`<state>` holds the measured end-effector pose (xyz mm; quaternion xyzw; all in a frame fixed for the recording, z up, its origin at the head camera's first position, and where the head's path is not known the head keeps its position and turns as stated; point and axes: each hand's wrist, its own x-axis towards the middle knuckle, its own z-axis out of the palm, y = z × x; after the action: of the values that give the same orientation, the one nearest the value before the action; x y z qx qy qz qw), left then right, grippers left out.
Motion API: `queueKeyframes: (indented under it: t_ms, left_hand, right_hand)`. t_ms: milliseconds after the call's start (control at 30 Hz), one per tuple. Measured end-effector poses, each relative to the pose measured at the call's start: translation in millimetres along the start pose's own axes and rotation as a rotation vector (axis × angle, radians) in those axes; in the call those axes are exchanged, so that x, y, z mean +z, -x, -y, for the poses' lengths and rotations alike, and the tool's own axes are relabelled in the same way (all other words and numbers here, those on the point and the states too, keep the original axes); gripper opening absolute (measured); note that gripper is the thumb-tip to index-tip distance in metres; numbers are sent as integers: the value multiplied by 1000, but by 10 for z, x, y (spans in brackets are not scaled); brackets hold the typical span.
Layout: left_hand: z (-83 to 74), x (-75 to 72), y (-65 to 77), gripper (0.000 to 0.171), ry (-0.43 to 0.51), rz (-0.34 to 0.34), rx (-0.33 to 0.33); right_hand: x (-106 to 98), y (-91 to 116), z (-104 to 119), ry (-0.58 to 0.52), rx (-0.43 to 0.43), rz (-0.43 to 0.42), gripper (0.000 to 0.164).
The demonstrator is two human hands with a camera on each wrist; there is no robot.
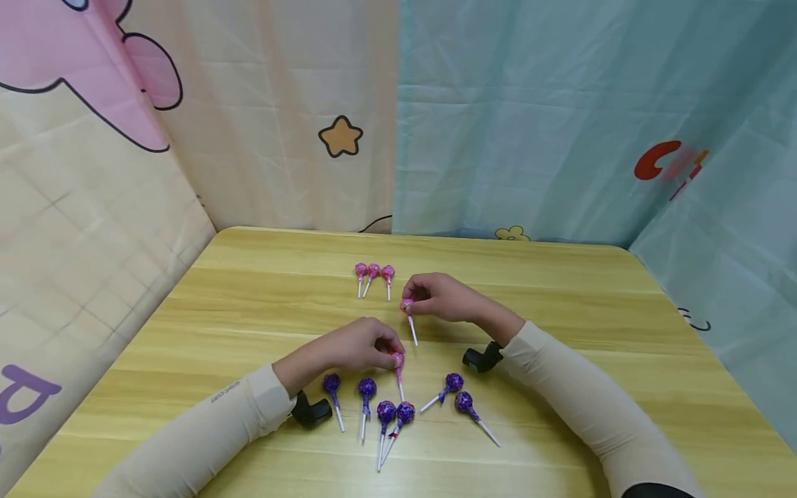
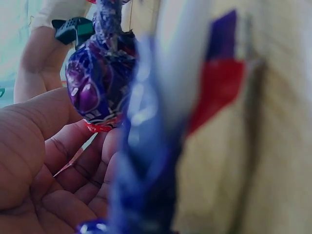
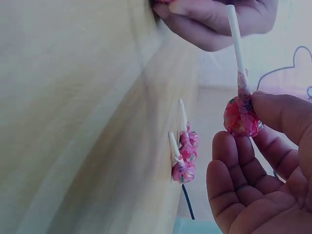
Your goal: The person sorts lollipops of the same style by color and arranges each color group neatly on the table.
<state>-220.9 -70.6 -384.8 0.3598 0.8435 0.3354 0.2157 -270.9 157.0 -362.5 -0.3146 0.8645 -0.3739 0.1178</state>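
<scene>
My right hand (image 1: pixel 445 299) pinches a pink lollipop (image 1: pixel 407 306) by its wrapped head, its white stick pointing toward me; the right wrist view shows the thumb and fingertips on this lollipop (image 3: pixel 242 119). Lower and to the left, my left hand (image 1: pixel 364 344) grips a second pink lollipop (image 1: pixel 398 360) by the head. In the left wrist view, purple lollipops (image 2: pixel 92 80) stand in front of the left hand (image 2: pixel 29 156) and hide its lollipop. Beyond both hands, three pink lollipops (image 1: pixel 373 270) lie side by side on the wooden table (image 1: pixel 261 277).
Several purple lollipops lie on the near part of the table, among them one by the left wrist (image 1: pixel 331 382), a crossed pair (image 1: pixel 386 413) and one under the right forearm's side (image 1: pixel 463 402). Printed curtains (image 1: pixel 529 138) hang behind the table.
</scene>
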Motion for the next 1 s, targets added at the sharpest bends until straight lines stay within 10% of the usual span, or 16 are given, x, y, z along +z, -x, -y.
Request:
queueKeyframes:
  t_ms: [1000]
  left_hand:
    - [54,21,22,5,-21,-1,19]
  right_hand:
    - [-70,-688,-355,-144,224,-201,14]
